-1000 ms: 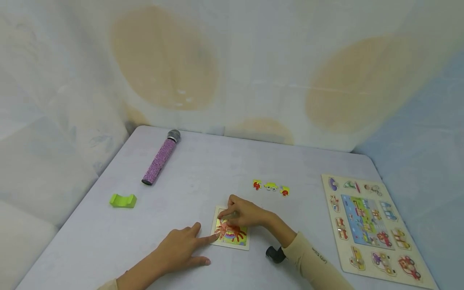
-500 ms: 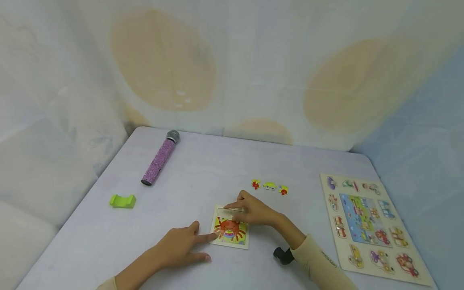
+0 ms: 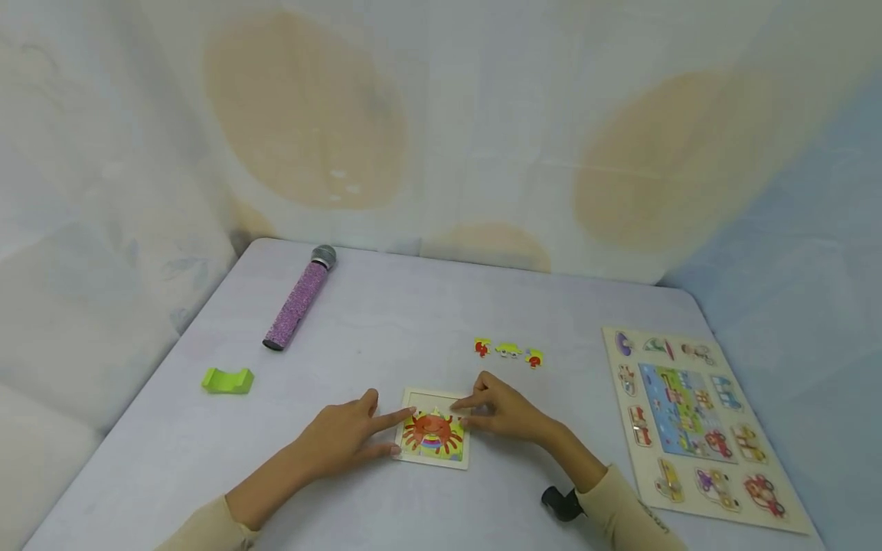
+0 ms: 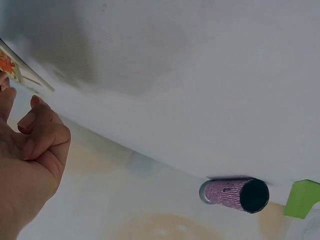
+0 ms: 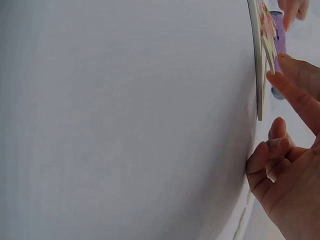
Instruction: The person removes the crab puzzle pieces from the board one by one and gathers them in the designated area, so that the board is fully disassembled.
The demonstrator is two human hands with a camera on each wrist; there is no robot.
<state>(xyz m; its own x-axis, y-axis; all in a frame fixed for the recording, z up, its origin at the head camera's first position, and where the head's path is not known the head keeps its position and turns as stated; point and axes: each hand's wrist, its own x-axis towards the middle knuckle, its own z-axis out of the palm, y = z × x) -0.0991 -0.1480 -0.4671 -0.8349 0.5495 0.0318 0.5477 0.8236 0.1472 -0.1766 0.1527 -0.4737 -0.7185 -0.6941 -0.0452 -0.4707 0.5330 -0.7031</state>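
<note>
In the head view, a small wooden puzzle tray (image 3: 441, 464) lies near the table's front. Crab-picture puzzle pieces (image 3: 432, 440) fill its lower part, while the strip along its far side is bare. The left hand (image 3: 341, 438) reaches in from the left, index fingertip at the crab's upper left and thumb at the tray's left rim. The right hand (image 3: 508, 413) pinches the upper right corner of a puzzle piece (image 5: 269, 52) between thumb and index finger. That piece stands tilted up from the tray in the right wrist view. Its other fingers are curled in.
Three loose puzzle pieces (image 3: 508, 350) lie beyond the tray. A large vehicle puzzle board (image 3: 641, 459) is at right. A purple glittery microphone (image 3: 296, 306) and a green block (image 3: 227, 380) lie at left. A black object (image 3: 561, 503) shows by the right sleeve.
The right hand has moved right from the tray's upper left to its right side, uncovering the crab. The left index finger has slid up the crab's left side, and the thumb has come to the rim.
</note>
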